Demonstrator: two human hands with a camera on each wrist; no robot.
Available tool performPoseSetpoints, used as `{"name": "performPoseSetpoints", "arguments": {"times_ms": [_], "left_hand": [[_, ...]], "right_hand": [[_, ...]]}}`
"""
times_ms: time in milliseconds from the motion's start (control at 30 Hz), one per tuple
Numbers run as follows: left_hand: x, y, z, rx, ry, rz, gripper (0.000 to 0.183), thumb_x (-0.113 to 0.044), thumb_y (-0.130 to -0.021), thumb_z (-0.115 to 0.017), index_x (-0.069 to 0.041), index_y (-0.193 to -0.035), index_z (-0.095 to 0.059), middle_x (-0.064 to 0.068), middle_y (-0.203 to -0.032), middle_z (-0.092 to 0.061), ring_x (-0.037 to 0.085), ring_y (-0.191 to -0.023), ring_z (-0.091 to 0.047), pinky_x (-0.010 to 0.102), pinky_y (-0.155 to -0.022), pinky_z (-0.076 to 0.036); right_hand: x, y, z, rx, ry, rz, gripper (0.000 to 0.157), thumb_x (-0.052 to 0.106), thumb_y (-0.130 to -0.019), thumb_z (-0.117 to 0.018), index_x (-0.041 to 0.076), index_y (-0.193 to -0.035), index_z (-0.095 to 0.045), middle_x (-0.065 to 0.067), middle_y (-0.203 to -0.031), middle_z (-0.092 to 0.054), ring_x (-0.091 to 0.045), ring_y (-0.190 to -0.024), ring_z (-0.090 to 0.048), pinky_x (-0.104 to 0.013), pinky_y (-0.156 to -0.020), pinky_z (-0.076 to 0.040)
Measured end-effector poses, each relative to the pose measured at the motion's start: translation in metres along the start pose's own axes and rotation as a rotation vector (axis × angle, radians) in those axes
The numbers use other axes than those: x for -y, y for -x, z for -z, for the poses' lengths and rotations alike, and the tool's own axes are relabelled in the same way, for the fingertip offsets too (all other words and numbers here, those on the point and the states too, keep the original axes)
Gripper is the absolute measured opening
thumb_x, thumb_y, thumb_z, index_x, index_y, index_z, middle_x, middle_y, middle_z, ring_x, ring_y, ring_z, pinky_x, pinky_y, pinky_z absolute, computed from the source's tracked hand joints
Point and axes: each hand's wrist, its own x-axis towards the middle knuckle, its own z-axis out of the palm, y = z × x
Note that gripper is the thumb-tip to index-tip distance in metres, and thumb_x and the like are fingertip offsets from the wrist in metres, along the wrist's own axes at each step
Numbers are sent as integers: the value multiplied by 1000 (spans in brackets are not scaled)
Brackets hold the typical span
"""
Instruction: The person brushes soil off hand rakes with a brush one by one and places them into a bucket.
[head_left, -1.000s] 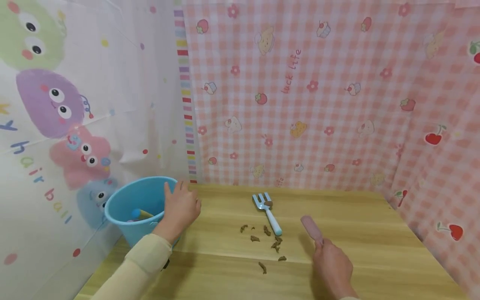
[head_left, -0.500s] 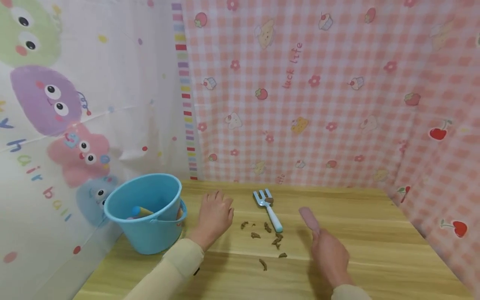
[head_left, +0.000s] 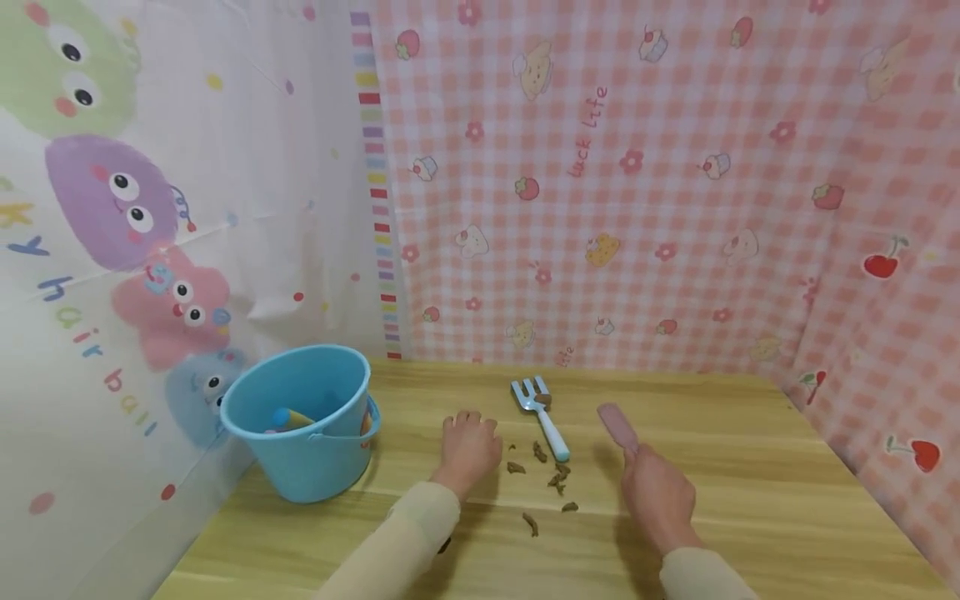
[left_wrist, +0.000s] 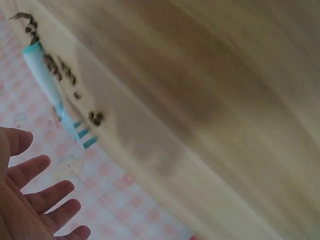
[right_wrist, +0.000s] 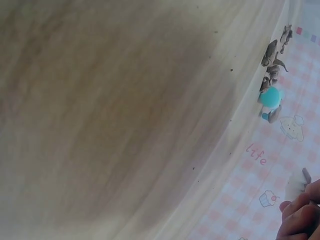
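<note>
My right hand grips the handle of a small dusky-pink toy shovel; its flat blade points up and left above the table. Its handle is mostly hidden in the fist. My left hand is over the table left of several brown crumbly lumps, holding nothing. In the left wrist view its fingers are spread and loosely bent. A light-blue toy fork with a white handle lies between the hands, tines away from me, one brown lump by its tines. Some lumps are hidden behind the left hand.
A blue bucket with its handle hanging down stands at the left of the wooden table, with a blue-and-yellow object inside. Patterned cloths hang behind the table and at both sides.
My left hand has left the bucket's rim and moved right, to the brown lumps. My right hand, still gripping the toy shovel, has shifted slightly up.
</note>
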Motion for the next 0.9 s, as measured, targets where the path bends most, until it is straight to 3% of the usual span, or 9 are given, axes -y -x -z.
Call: {"name": "performPoseSetpoints", "arguments": {"times_ms": [333,467,700,900], "left_hand": [[-31,-28,-18,11,7,-12,27,-36,-96,-60,-12,-92,-72,8,-94,-64,28,-99,-58,52,-91,-41],[-46,-43,-24,59,-10,19,32,-42,-96,-59,-13,-90,-73,9,-98,-66,28,-100,-59,53,-92,-41],[-71,-61,-24,202,-5,99,42,-50,-97,-57,-13,-103,-74,13,-115,-67,33,-115,-56,58,-98,-39],[-81,-73,-34,201,-32,136,41,-51,-96,-58,-14,-105,-75,13,-114,-66,32,-111,-56,55,-95,-41]], "right_hand": [[0,-13,-2,-3,31,1,28,23,-100,-50,-2,-88,-56,-22,-78,-64,-41,-66,-63,-55,-54,-46],[1,-17,-1,-4,34,3,28,23,-99,-51,-2,-88,-56,-22,-79,-65,-40,-67,-63,-54,-54,-46],[2,-20,-3,-22,40,0,28,23,-98,-53,-3,-87,-56,-22,-76,-64,-39,-63,-62,-53,-51,-45],[-1,-25,-5,-14,47,-24,28,22,-99,-52,-3,-89,-57,-21,-76,-63,-38,-62,-61,-52,-51,-45]]}}
